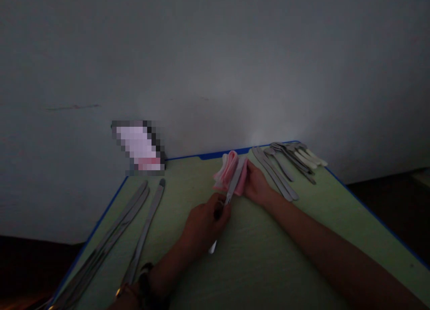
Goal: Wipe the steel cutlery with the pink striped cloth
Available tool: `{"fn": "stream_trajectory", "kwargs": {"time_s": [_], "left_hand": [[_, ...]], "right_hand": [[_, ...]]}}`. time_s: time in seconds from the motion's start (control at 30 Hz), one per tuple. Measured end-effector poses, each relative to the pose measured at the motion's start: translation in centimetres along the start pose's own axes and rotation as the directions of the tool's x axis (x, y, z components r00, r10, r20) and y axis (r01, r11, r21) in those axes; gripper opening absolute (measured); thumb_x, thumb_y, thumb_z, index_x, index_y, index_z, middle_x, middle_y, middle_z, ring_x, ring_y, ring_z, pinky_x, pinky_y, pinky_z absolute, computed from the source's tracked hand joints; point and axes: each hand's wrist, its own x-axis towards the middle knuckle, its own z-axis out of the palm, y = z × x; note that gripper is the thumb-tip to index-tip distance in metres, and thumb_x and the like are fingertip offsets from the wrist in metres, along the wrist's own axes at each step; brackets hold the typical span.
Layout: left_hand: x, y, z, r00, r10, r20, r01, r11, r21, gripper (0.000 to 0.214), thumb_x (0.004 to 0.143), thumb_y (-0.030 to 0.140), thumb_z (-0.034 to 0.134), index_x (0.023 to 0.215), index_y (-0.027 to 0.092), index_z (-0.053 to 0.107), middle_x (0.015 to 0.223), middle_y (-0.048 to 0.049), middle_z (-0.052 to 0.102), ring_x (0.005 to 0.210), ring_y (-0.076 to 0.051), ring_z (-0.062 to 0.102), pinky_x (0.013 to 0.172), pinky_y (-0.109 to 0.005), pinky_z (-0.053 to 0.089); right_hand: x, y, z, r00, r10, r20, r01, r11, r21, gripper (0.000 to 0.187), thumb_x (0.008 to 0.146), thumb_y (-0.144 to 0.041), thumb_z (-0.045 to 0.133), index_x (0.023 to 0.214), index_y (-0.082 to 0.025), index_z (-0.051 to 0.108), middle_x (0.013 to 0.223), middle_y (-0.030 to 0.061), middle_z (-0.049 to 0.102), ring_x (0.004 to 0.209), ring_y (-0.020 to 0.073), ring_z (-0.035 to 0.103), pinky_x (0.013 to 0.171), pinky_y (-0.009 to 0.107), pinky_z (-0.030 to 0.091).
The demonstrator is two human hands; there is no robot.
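Note:
My left hand (204, 222) is shut around the handle of a table knife (235, 181), whose blade lies across a folded pink napkin (230, 173). The handle's pale end sticks out below my fist. My right hand (257, 185) presses against the napkin's right side, fingers curled over its fold. Part of the napkin is hidden behind the blade and those fingers. A dark band circles my left wrist.
The pale green table (268, 251) has a blue edge. Several long knives (104, 243) lie at its left, and several knives, forks and spoons (285, 164) lie at the far right. A pixelated object (139, 146) leans against the grey wall (215, 63).

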Motion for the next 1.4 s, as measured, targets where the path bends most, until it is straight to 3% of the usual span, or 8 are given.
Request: {"fn": "stream_trajectory", "kwargs": {"time_s": [0.23,0.43,0.6,0.83,0.93,1.13,1.3,1.4], "left_hand": [[-0.1,0.2,-0.2,1.0,0.012,-0.014,-0.012,1.0,-0.003,0.026,0.09,0.037,0.037,0.098,0.021,0.055,0.076,-0.0021,0.068,0.067,-0.017,0.063,0.061,-0.025,0.043],[0.0,0.1,0.1,1.0,0.008,0.024,-0.01,0.993,0.121,0.03,0.09,0.041,0.034,0.079,0.02,0.054,0.066,-0.0007,0.062,0.059,-0.016,0.058,0.055,-0.024,0.036],[-0.1,0.0,0.3,1.0,0.0,0.014,-0.002,0.991,0.136,0.026,0.088,0.04,0.038,0.08,0.021,0.054,0.063,0.0005,0.061,0.056,-0.015,0.056,0.052,-0.023,0.032],[0.2,-0.4,0.1,0.999,-0.011,-0.031,0.01,1.0,-0.029,0.026,0.09,0.036,0.035,0.1,0.02,0.053,0.077,-0.0028,0.066,0.064,-0.017,0.06,0.056,-0.024,0.037],[0.3,-0.4,0.0,0.999,-0.027,-0.029,0.026,0.998,-0.05,0.032,0.091,0.041,0.033,0.09,0.019,0.057,0.07,-0.0028,0.065,0.06,-0.017,0.059,0.055,-0.024,0.037],[0.3,-0.3,-0.1,0.997,-0.063,-0.034,0.056,0.985,-0.164,0.039,0.091,0.044,0.034,0.075,0.019,0.058,0.051,0.0018,0.054,0.05,-0.015,0.053,0.053,-0.024,0.036],[0.3,-0.5,-0.4,1.0,-0.023,0.005,0.023,0.92,-0.39,0.047,0.094,0.043,0.021,0.078,0.018,0.057,0.052,0.0035,0.049,0.051,-0.013,0.049,0.056,-0.024,0.038],[0.5,-0.7,-0.5,1.0,-0.009,0.021,0.017,0.909,-0.416,0.042,0.093,0.043,0.026,0.082,0.018,0.057,0.054,0.0043,0.048,0.052,-0.013,0.047,0.056,-0.023,0.038]], "right_hand": [[-0.2,0.4,0.2,0.999,-0.029,-0.014,0.028,0.999,-0.033,0.029,0.089,-0.032,0.041,0.076,-0.017,0.063,0.071,0.002,0.069,0.088,0.0167,0.063,0.091,0.032,0.046],[-0.1,-0.1,-0.2,1.0,0.01,0.03,-0.011,0.999,0.051,0.029,0.087,-0.037,0.041,0.084,-0.018,0.063,0.075,0.0036,0.069,0.086,0.0195,0.063,0.087,0.037,0.049],[0.0,-0.4,-0.7,0.994,-0.006,0.107,-0.006,0.994,0.105,0.027,0.084,-0.037,0.043,0.091,-0.019,0.062,0.083,0.0046,0.07,0.085,0.0219,0.063,0.082,0.043,0.05],[-0.1,0.0,-0.2,0.997,-0.048,0.054,0.048,0.999,-0.004,0.027,0.086,-0.037,0.043,0.089,-0.019,0.064,0.079,0.0028,0.069,0.086,0.0198,0.063,0.084,0.037,0.049],[-0.3,0.4,-0.1,0.998,-0.026,0.064,0.031,0.996,-0.083,0.024,0.084,-0.037,0.048,0.085,-0.019,0.064,0.074,0.0024,0.068,0.084,0.0188,0.062,0.084,0.035,0.048],[-0.8,0.8,-0.4,0.97,-0.064,0.234,0.122,0.962,-0.244,0.021,0.074,-0.038,0.066,0.078,-0.017,0.064,0.068,-0.0016,0.063,0.064,0.0117,0.055,0.07,0.026,0.046],[-0.2,0.7,-0.7,0.984,-0.075,0.165,0.104,0.979,-0.176,0.024,0.075,-0.039,0.064,0.082,-0.017,0.065,0.073,-0.0004,0.065,0.067,0.0119,0.056,0.072,0.026,0.047],[0.2,0.6,-0.8,0.991,-0.077,0.111,0.086,0.993,-0.084,0.024,0.079,-0.04,0.06,0.086,-0.018,0.064,0.08,0.0006,0.067,0.076,0.0134,0.058,0.078,0.027,0.047]]}}
